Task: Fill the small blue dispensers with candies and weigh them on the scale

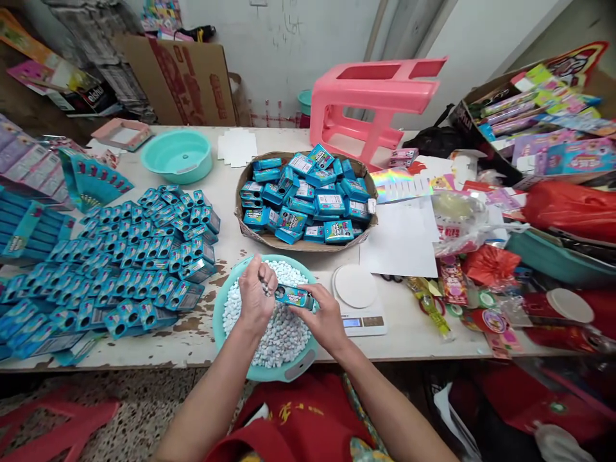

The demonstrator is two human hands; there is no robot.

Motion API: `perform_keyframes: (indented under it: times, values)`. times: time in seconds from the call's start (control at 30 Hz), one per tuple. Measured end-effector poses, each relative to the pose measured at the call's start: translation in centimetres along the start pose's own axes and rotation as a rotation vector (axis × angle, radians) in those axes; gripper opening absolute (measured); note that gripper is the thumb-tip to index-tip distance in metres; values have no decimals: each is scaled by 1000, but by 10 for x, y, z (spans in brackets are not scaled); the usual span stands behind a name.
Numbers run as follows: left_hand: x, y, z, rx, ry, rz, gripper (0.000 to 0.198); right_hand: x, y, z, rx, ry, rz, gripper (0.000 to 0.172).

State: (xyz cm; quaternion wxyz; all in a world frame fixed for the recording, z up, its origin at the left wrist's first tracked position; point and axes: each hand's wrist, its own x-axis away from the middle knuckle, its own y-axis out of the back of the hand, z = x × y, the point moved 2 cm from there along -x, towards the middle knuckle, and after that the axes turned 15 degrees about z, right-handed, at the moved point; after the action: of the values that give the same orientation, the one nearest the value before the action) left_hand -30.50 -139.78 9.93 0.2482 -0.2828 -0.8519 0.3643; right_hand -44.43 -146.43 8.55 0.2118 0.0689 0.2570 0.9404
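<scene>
My right hand grips a small blue candy box, held tilted with a dark round opening toward my other hand. My left hand is closed around several small white candies, right beside that opening. Both hands are over a turquoise basin filled with small white candies. To the left stand rows of blue boxes, many with round openings showing. Beyond the basin, a cut-down cardboard tray holds a heap of blue boxes.
A white digital scale sits right of the basin. Farther back are a second turquoise basin and a pink plastic stool lying on its side. Wrappers, bags and a full carton crowd the right. The table's front edge is close to me.
</scene>
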Motion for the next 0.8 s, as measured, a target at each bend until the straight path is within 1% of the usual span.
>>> perform_keyframes:
  times: [0.1, 0.17, 0.23, 0.3, 0.37, 0.43, 0.47, 0.53, 0.6, 0.67, 0.7, 0.8]
  values:
    - [-1, 5, -4, 7, 29, -38, 44, 4, 13, -8, -110, -28, 41, 36]
    - [0, 16, 0, -115, -36, -105, 43, 13, 33, -24, -207, -80, 43, 36]
    - [2, 33, 9, -374, -147, -192, 41, 27, 63, -51, -283, -164, -6, 37]
    - [5, 51, 26, -714, -204, -254, 40, 41, 99, -85, -280, -237, -97, 39]
    - [7, 66, 45, -1004, -185, -279, 39, 53, 131, -120, -199, -260, -151, 39]
    - [8, 76, 61, -1152, -163, -309, 34, 59, 154, -152, -121, -255, -134, 40]
    - [7, 80, 66, -1173, -167, -337, 29, 60, 160, -166, -100, -252, -110, 40]
    - [5, 82, 72, -1183, -174, -395, 20, 58, 166, -187, -98, -245, -69, 41]
    - [0, 82, 73, -1208, -163, -441, 18, 56, 165, -197, -119, -231, -39, 41]
    - [-4, 80, 68, -1255, -141, -451, 19, 56, 164, -200, -132, -212, 2, 43]
    - [-5, 79, 65, -1268, -138, -450, 19, 57, 164, -199, -132, -205, 26, 48]
    - [-7, 73, 55, -1247, -194, -449, 20, 65, 174, -197, -148, -207, 53, 69]
